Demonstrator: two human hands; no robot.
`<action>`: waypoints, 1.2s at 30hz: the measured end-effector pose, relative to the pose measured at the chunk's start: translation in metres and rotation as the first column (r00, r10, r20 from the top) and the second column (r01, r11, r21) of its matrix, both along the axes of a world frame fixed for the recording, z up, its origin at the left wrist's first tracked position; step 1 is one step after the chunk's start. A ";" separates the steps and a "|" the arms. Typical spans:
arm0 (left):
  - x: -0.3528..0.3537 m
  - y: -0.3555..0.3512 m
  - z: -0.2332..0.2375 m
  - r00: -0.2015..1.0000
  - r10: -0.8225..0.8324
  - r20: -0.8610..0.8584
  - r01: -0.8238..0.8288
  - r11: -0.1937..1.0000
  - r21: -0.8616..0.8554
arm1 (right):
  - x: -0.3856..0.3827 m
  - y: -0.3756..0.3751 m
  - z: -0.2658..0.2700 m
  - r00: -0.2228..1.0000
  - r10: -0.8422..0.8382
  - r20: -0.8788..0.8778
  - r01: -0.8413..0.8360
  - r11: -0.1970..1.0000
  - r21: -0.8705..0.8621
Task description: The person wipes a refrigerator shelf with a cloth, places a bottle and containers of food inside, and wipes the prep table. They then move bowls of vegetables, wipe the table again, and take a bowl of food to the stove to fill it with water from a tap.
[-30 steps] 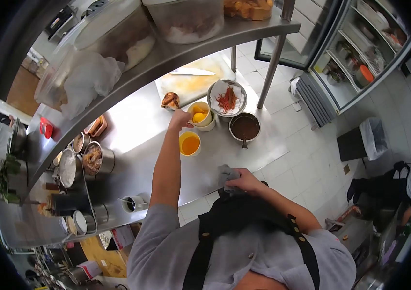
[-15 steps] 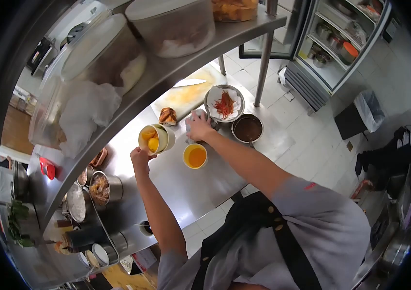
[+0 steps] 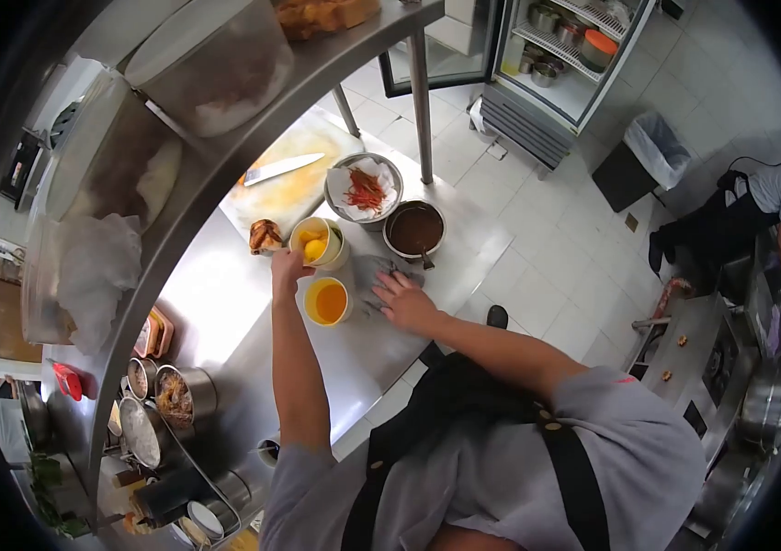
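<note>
My left hand (image 3: 289,268) is closed on the rim of a pale tub (image 3: 333,260) with egg yolks (image 3: 315,246) inside. Just below it stands a white cup (image 3: 327,301) of orange-yellow liquid. My right hand (image 3: 402,298) presses down on a grey cloth (image 3: 372,274) on the steel counter, its fingers partly spread over it. Beyond the cloth are a metal bowl (image 3: 387,215) holding red strips (image 3: 365,191) on white paper and a pot of dark brown sauce (image 3: 414,229) with a utensil in it. A browned piece of food (image 3: 265,236) lies left of the tub.
A knife (image 3: 282,169) rests on the stained cutting board (image 3: 266,197). Overhead, a steel shelf (image 3: 225,151) carries large plastic containers, and its post (image 3: 421,110) meets the counter. Several metal pots (image 3: 186,397) stand at left. Another person (image 3: 758,207) works at far right.
My left hand has moved the tub of yolks rightward, nearer the metal bowl. My right hand has drawn the cloth toward me, away from the cutting board. The view has shifted.
</note>
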State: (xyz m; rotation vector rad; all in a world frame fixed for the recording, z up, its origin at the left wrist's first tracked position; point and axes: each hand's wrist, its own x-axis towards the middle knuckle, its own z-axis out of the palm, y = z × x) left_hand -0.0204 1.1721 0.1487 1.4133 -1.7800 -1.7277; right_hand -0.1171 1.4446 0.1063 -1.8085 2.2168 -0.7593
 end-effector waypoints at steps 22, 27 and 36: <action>-0.062 0.224 0.005 0.789 0.459 -0.408 -0.311 0.872 0.378 | -0.185 0.053 -0.001 0.997 -0.018 -0.081 0.013 0.998 -0.061; -0.090 0.216 -0.007 0.841 0.451 -0.298 -0.333 0.867 0.371 | -0.230 0.022 0.025 0.767 -0.155 0.623 0.132 0.988 0.083; -0.120 0.238 -0.005 0.725 0.654 -0.216 -0.576 0.748 0.329 | -0.350 -0.087 0.082 0.641 -0.209 0.739 0.395 0.915 -0.084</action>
